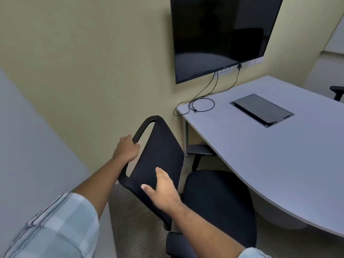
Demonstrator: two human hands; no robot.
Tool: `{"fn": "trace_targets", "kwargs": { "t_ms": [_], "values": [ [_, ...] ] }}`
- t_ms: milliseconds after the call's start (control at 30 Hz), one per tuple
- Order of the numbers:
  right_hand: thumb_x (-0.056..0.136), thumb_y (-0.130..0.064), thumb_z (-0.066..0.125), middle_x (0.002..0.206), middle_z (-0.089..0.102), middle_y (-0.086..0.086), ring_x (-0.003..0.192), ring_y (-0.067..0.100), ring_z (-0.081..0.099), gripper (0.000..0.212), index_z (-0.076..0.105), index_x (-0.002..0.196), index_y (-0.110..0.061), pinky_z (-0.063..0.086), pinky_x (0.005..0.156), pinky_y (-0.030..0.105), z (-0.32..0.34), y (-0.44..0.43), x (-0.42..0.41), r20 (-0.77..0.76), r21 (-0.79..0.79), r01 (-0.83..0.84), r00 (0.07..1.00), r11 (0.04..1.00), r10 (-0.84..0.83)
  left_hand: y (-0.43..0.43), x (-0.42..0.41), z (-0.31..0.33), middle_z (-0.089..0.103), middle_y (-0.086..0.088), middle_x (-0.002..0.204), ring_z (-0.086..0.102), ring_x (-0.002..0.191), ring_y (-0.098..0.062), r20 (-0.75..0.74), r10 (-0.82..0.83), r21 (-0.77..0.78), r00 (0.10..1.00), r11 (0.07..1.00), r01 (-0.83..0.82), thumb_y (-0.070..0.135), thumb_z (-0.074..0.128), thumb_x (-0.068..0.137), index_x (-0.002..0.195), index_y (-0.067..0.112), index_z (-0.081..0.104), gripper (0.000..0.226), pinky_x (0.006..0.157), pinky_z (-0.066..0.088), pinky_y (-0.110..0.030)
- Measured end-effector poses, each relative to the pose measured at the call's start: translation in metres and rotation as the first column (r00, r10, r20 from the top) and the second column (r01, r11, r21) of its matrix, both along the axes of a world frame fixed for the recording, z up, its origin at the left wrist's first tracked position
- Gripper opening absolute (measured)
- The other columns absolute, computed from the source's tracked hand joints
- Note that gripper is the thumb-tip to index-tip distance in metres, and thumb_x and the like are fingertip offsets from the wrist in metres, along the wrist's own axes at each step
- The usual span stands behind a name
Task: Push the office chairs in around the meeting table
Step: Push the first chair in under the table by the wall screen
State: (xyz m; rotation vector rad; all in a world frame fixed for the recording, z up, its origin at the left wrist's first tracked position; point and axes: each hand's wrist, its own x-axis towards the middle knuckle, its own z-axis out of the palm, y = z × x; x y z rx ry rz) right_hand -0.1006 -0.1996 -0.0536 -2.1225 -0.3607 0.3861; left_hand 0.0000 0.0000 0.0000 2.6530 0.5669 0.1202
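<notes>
- The chair [160, 161] in hand stands at the near long side of the table [279, 155], close to the wall corner, and it is not pushed in yet.
- Its seat [217, 202] lies mostly outside the table edge; only the far part goes a little under the top, I think.
- One armrest [200, 151] reaches already under the table edge, near the table leg [184, 138].
- The left hand [126, 150] is closed around the frame of the chair back, on its left side, with the fingers wrapped over the bar.
- The right hand [163, 190] lies half open on the back: the palm and fingers are laid over the mesh edge and the thumb is spread, so it seems more a pressing than a tight grip.
- My judgement: this chair is in the middle of its push, and it needs to roll further until the back comes near the table edge.
- A second chair [337, 92] shows only by an armrest at the far right edge; whether it is pushed in, I cannot tell.
- Count of what is visible: two chairs, one of them only in part; one table; two hands.
- Also one screen [219, 34] on the wall, one cable box [262, 109] sunk in the table top, and some cables [202, 105] hanging from the screen, one looped on the table; their exact number I cannot tell.
- How many chairs remain outside the view is not shown.
</notes>
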Motion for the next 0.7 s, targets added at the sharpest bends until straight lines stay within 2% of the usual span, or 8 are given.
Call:
{"fn": "trace_targets", "kwargs": {
  "t_ms": [67,133,200,267,333,500,700],
  "values": [
    [0.098,-0.055,0.064,0.174,0.017,0.005,0.158,0.021,0.014,0.095,0.013,0.166,-0.013,0.021,0.127,0.044,0.001,0.013,0.003,0.013,-0.02,-0.035,0.999,0.999,0.036,0.007,-0.002,-0.002,0.066,-0.015,0.108,0.064,0.105,-0.038,-0.033,0.004,-0.087,0.999,0.996,-0.006,0.026,0.054,0.106,0.108,0.008,0.063,0.021,0.082,0.05,-0.039],
    [0.098,-0.054,0.065,0.174,0.015,0.006,0.159,0.021,0.012,0.097,0.011,0.166,-0.012,0.021,0.127,0.044,0.005,0.021,0.004,0.014,-0.046,-0.063,0.998,0.997,0.064,0.011,-0.005,-0.006,0.069,-0.016,0.098,0.066,0.1,-0.04,-0.03,0.008,-0.097,1.0,0.995,-0.011,0.017,0.052,0.105,0.094,0.005,0.066,0.021,0.078,0.05,-0.038],
    [0.097,-0.053,0.066,0.174,0.013,0.006,0.159,0.021,0.011,0.098,0.01,0.166,-0.011,0.021,0.128,0.044,0.003,0.028,0.005,0.007,-0.055,-0.078,0.997,0.995,0.078,0.012,-0.007,-0.009,0.072,-0.02,0.102,0.067,0.1,-0.041,-0.02,0.027,-0.083,0.999,0.996,-0.029,0.006,0.054,0.101,0.101,0.003,0.072,0.018,0.083,0.055,-0.039],
    [0.096,-0.053,0.068,0.175,0.01,0.006,0.16,0.021,0.01,0.101,0.008,0.166,-0.011,0.02,0.128,0.043,-0.001,0.03,0.004,0.003,-0.054,-0.095,0.995,0.994,0.095,0.011,-0.01,-0.008,0.073,-0.022,0.109,0.068,0.101,-0.042,-0.025,0.049,-0.048,0.999,0.998,-0.05,-0.001,0.057,0.096,0.114,0.006,0.075,0.026,0.086,0.059,-0.041],
    [0.096,-0.052,0.069,0.176,0.003,0.006,0.16,0.02,0.005,0.105,0.003,0.166,-0.01,0.016,0.128,0.04,-0.005,0.029,0.0,-0.015,-0.059,-0.117,0.993,0.991,0.116,0.009,-0.012,-0.009,0.074,-0.022,0.111,0.069,0.101,-0.041,-0.049,0.073,-0.039,0.996,0.996,-0.075,-0.004,0.058,0.093,0.116,0.007,0.076,0.031,0.087,0.06,-0.042],
    [0.1,-0.05,0.064,0.176,-0.002,0.008,0.16,0.021,0.002,0.101,0.0,0.166,-0.009,0.013,0.127,0.037,-0.017,0.018,-0.007,-0.053,-0.036,-0.132,0.99,0.991,0.13,0.004,-0.025,-0.006,0.075,-0.019,0.113,0.071,0.102,-0.038,-0.081,0.133,-0.065,0.988,0.988,-0.139,-0.003,0.066,0.091,0.118,0.009,0.078,0.033,0.087,0.062,-0.04],
    [0.106,-0.054,0.05,0.175,0.003,0.009,0.16,0.022,0.006,0.087,0.006,0.166,-0.01,0.012,0.128,0.036,-0.028,-0.001,-0.025,-0.108,0.045,-0.147,0.983,0.988,0.151,0.001,-0.052,-0.005,0.077,-0.017,0.113,0.073,0.1,-0.035,-0.072,0.202,-0.161,0.977,0.964,-0.211,-0.001,0.079,0.086,0.121,0.007,0.078,0.036,0.09,0.062,-0.04]
  ]
}}
